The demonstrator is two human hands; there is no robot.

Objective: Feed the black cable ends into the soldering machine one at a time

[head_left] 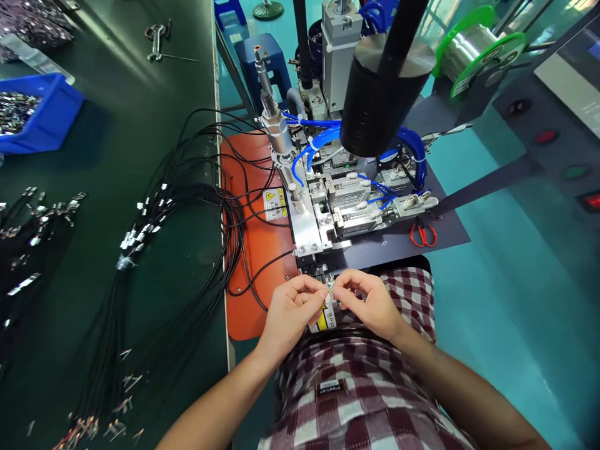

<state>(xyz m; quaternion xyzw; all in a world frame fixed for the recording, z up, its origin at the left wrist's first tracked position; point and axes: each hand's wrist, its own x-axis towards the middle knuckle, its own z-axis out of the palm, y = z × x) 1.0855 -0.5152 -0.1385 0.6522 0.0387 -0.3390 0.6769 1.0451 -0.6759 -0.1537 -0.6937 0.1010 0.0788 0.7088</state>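
In front of my lap, my left hand (295, 309) and my right hand (370, 303) are both closed in a pinch, fingertips almost meeting. Between them shows a bit of thin yellowish wire (330, 290); its ends are hidden by the fingers. Just beyond the fingertips is the front of a metal wire-processing machine (307, 234) with clamps, slides and blue air hoses. Under the hands is a yellow-and-white warning label (324, 319). Black cables (234, 231) run in loops over the machine's orange plate (255, 250), left of my hands.
On the dark green table (187, 350) at left lie a bundle of cables with metal connectors (140, 234) and a blue bin (47, 119) of small metal parts. Wrenches (157, 44) lie farther back. Red-handled scissors (423, 235) and a solder-wire spool (478, 50) are at right.
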